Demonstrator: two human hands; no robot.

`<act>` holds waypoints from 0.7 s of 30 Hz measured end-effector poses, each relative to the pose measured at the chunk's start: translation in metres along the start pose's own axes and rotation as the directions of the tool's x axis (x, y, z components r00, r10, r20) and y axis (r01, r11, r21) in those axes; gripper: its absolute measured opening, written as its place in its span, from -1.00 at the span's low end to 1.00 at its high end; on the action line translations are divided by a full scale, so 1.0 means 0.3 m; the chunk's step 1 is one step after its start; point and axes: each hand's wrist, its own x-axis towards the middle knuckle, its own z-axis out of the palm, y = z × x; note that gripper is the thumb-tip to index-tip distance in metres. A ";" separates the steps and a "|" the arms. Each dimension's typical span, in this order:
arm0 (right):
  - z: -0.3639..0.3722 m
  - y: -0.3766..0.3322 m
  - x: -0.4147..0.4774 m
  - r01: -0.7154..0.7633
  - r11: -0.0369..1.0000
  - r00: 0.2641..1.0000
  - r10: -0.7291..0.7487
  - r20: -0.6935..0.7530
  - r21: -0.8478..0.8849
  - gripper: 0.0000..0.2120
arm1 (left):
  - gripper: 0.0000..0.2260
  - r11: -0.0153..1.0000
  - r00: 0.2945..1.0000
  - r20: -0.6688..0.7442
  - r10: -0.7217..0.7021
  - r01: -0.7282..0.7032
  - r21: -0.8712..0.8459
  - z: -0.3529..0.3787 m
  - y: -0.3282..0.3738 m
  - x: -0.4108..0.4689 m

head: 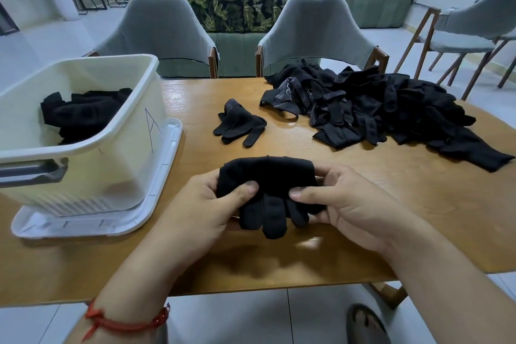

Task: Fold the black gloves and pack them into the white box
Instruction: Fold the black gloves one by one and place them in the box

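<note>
The white box (117, 170) sits at ten o'clock from the black glove (268, 173), which your left hand (195, 218) pinches at its nine o'clock edge, thumb on top, and your right hand (354, 212) pinches at three o'clock likewise, its fingers hanging toward six between your thumbs.

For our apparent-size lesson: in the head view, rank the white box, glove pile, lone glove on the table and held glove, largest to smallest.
1. white box
2. glove pile
3-4. held glove looks bigger than lone glove, but it is nearer the camera, so unsure.
</note>
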 end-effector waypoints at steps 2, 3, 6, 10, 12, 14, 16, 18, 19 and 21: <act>-0.002 0.001 0.004 -0.003 1.000 0.999 0.003 -0.032 0.015 -0.63 | -0.80 0.999 1.000 0.027 -0.002 0.003 -0.032 -0.006 -0.009 0.003; -0.002 0.002 0.004 0.001 1.000 0.999 0.000 -0.045 0.024 -0.65 | -0.80 0.998 1.000 0.031 0.001 0.001 -0.063 -0.009 -0.013 0.006; -0.001 0.005 0.008 0.018 0.997 0.997 -0.012 -0.080 0.076 -0.69 | -0.74 0.989 0.998 0.050 0.026 -0.019 -0.143 -0.016 -0.013 0.007; 0.009 0.002 0.008 0.052 0.993 0.997 -0.044 -0.069 0.107 -0.72 | -0.69 0.982 0.993 0.098 0.068 -0.050 -0.181 -0.025 -0.007 0.003; 0.011 0.006 0.010 0.061 0.989 0.997 -0.053 -0.062 0.134 -0.64 | -0.66 0.981 0.990 0.113 0.088 -0.066 -0.180 -0.023 -0.004 0.001; 0.010 0.010 0.011 0.069 0.983 0.996 -0.057 -0.072 0.169 -0.58 | -0.47 0.983 0.988 0.126 0.092 -0.071 -0.168 -0.020 -0.002 -0.001; 0.000 0.017 0.012 0.066 0.982 0.995 -0.051 -0.090 0.177 -0.53 | -0.36 0.988 0.982 0.157 0.101 -0.080 -0.135 -0.019 0.000 -0.007; -0.009 0.018 0.008 0.051 0.981 0.996 -0.037 -0.081 0.188 -0.55 | -0.36 0.992 0.976 0.189 0.106 -0.090 -0.089 -0.025 0.000 -0.011; -0.010 0.014 0.003 0.036 0.980 0.998 -0.025 -0.059 0.195 -0.60 | -0.36 0.993 0.973 0.203 0.107 -0.094 -0.071 -0.030 0.000 -0.010; -0.005 0.002 -0.008 0.014 0.980 0.999 -0.020 0.028 0.196 -0.76 | -0.34 0.994 0.969 0.222 0.108 -0.099 -0.053 -0.035 0.004 -0.013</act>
